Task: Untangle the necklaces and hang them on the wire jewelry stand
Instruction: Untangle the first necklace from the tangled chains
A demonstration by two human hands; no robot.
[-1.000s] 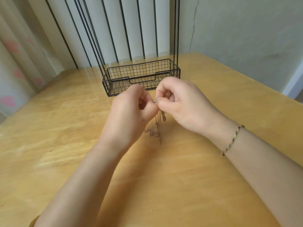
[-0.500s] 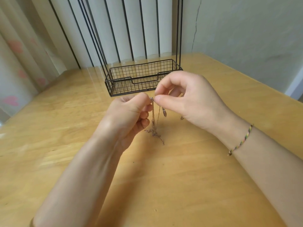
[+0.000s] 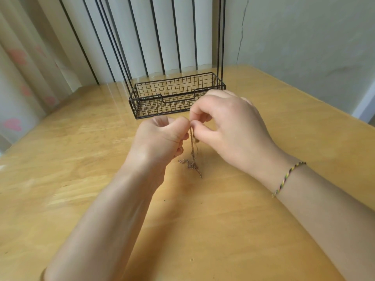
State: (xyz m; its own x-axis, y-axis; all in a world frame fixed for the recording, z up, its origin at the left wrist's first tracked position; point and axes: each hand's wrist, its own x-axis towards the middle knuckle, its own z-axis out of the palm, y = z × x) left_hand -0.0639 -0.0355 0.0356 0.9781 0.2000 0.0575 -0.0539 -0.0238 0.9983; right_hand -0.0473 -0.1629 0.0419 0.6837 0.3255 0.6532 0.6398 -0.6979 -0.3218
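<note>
Thin, tangled necklaces (image 3: 192,159) hang in a short bunch between my two hands, their lower end lying knotted on the wooden table (image 3: 223,230). My left hand (image 3: 160,138) pinches the top of the chains with curled fingers. Right beside it, my right hand (image 3: 229,128) pinches the same spot between thumb and forefinger. The black wire jewelry stand (image 3: 174,96) sits just behind my hands, its basket base empty and its thin uprights rising out of view.
A grey wall runs along the right side of the table and striped curtains hang behind the stand. The table's right edge slants near my right forearm, which wears a braided bracelet (image 3: 286,179).
My hands rose slightly and drew a little apart, then closed together again at the top of the chains. The bunch now hangs longer below them.
</note>
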